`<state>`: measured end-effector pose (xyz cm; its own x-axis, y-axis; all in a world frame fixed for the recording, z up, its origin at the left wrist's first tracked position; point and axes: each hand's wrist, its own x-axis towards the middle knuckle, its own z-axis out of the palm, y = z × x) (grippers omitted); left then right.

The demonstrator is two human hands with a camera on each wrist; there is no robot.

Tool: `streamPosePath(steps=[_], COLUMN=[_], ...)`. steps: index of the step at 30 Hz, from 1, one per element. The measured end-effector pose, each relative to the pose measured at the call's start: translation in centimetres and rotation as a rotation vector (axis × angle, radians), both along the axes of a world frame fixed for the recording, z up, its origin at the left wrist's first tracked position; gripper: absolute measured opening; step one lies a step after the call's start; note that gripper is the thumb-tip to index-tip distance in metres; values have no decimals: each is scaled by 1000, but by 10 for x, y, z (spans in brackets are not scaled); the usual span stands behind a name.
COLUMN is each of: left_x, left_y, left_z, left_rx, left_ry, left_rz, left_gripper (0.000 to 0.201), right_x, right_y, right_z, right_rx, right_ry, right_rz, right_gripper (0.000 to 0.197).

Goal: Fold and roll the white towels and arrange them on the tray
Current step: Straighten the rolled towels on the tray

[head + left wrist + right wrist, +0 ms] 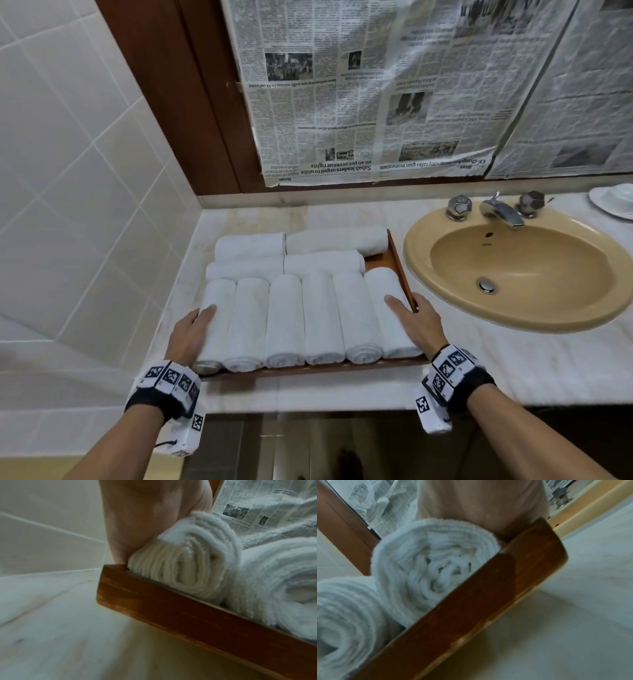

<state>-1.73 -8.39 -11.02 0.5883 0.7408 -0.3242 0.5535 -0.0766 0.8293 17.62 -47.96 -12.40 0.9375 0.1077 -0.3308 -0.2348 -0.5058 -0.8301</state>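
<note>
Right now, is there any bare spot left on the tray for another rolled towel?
Only one: the tray's far right corner, bare wood between the back towels and its right wall. The front row is packed, with the left hand and right hand at its ends.

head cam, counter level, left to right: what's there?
Tiled wall → left hand → rolled white towels on the wooden tray → right hand → beige sink → white dish at the frame edge.

ten rolled white towels (287,320) fill the wooden tray (399,263): six lengthwise in front, four crosswise behind.
</note>
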Motion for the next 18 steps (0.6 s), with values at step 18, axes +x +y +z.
streamPosePath(steps=[18], left_x=[24], left_y=[34], left_z=[-18], left_rx=[6], left_ry=[54], left_rz=[-99], left_gripper=[39], right_x=[2], right_y=[24], right_z=[-21], right_rx=[-30], right_ry=[71], right_rz=[-99], right_gripper=[98])
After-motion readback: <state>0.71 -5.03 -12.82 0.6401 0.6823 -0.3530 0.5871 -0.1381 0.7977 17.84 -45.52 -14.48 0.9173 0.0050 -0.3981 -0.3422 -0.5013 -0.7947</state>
